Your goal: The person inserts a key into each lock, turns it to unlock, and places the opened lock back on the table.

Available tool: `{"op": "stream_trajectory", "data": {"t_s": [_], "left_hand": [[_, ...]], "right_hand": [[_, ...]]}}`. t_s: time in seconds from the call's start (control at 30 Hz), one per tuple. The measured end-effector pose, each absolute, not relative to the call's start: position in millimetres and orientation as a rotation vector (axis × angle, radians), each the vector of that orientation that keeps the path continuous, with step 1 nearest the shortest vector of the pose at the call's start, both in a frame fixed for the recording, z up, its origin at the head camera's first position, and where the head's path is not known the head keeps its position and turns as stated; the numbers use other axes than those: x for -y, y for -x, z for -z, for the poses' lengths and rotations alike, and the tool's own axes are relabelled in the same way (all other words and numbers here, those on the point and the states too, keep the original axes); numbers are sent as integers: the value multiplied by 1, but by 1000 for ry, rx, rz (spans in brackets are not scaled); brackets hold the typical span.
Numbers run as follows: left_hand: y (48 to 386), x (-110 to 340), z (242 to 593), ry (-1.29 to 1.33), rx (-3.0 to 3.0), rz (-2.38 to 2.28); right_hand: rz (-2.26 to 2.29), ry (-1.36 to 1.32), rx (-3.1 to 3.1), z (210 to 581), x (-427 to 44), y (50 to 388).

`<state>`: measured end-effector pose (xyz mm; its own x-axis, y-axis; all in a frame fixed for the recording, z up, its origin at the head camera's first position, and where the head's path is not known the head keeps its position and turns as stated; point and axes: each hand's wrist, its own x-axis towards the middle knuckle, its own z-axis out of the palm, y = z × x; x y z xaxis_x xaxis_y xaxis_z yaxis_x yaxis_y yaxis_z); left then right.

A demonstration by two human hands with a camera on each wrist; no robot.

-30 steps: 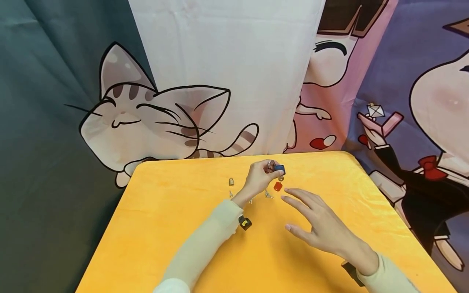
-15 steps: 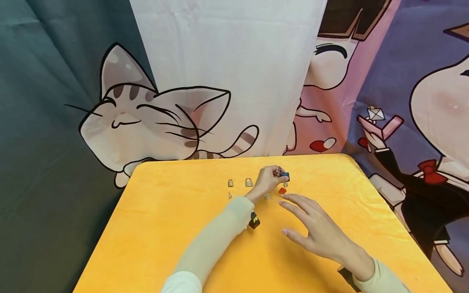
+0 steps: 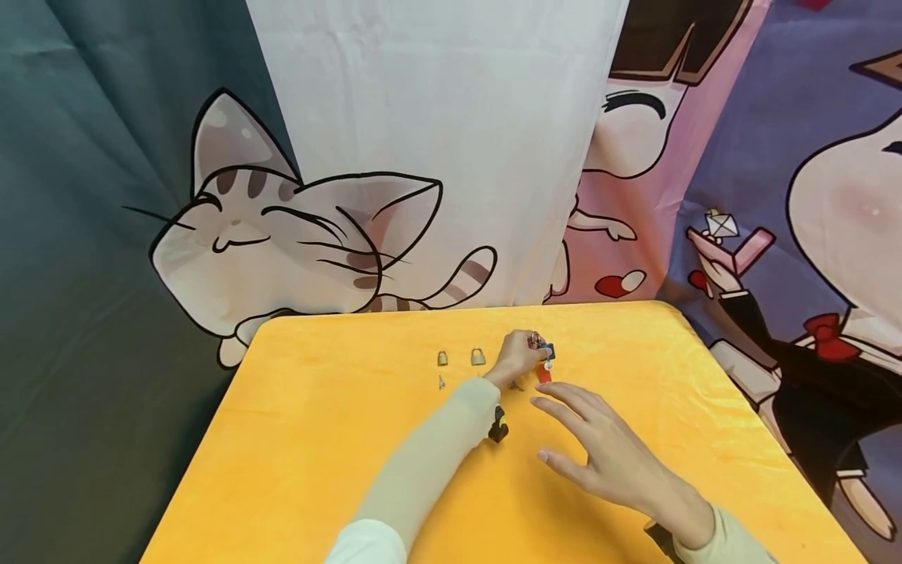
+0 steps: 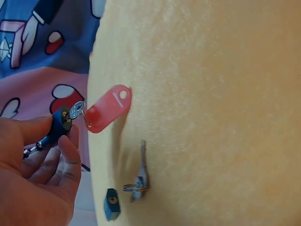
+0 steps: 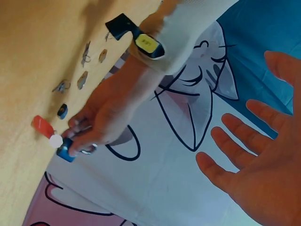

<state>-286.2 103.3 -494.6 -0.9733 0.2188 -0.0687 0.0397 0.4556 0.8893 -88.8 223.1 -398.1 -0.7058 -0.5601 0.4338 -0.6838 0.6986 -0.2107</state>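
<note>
My left hand [image 3: 517,356] pinches a blue padlock [image 4: 59,123] between thumb and fingers near the far side of the table. A key [image 4: 76,110] sits at the padlock's keyhole, and a red key tag [image 4: 109,110] is linked to it, its end at or near the cloth. Below the hand in the left wrist view, a second blue padlock [image 4: 112,205] rests on the table beside some keys [image 4: 140,182]. My right hand [image 3: 606,446] hovers over the cloth, its fingers spread and holding nothing. It is closest to the red tag.
A small brass padlock [image 3: 442,358] and a larger one [image 3: 478,357] stand to the left of the left hand. Small keys [image 3: 441,382] lie in front of the small one. A yellow cloth [image 3: 296,439] covers the table. Printed curtains [image 3: 437,117] hang behind it.
My left hand has moved right and down toward the table with the blue padlock and its red tag. The larger brass padlock has come into view behind it. My right hand has shifted slightly.
</note>
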Motion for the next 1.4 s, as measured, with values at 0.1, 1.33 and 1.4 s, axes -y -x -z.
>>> {"op": "stream_trajectory", "data": {"t_s": [0.1, 1.33, 1.4], "left_hand": [[290, -106, 501, -170, -2523, -1527], [316, -121, 517, -187, -2696, -1228], [315, -121, 517, -190, -2714, -1193]], "right_hand": [[-518, -970, 2562, 397, -222, 89], [-533, -950, 2560, 400, -224, 87], [-537, -947, 2565, 400, -224, 86]]}}
